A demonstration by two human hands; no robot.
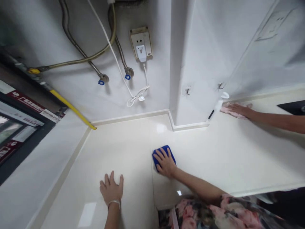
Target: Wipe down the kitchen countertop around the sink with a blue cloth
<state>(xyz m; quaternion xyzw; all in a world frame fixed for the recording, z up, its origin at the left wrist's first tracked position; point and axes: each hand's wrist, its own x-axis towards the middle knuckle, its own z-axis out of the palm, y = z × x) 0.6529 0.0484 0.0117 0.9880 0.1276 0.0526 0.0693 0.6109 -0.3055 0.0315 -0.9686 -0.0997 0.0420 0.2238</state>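
Under the right hand (166, 164) most of the blue cloth (165, 147) is hidden; behind the left hand (111, 190), its forearm leaves the bottom edge.

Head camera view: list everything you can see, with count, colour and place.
counter: one, cream, lower view
blue cloth: one, blue, mid-counter under right hand
pink cloth: one, pink, far right, under another person's hand
wall socket: one, beige, upper wall, white plug in it
cable: one, white, hanging below socket
hoses: three, metallic, upper left wall
yellow pipe: one, yellow, left wall
hooks: two, dark, corner wall
left hand: one, flat on counter, bracelet at wrist
right hand: one, spread on blue cloth
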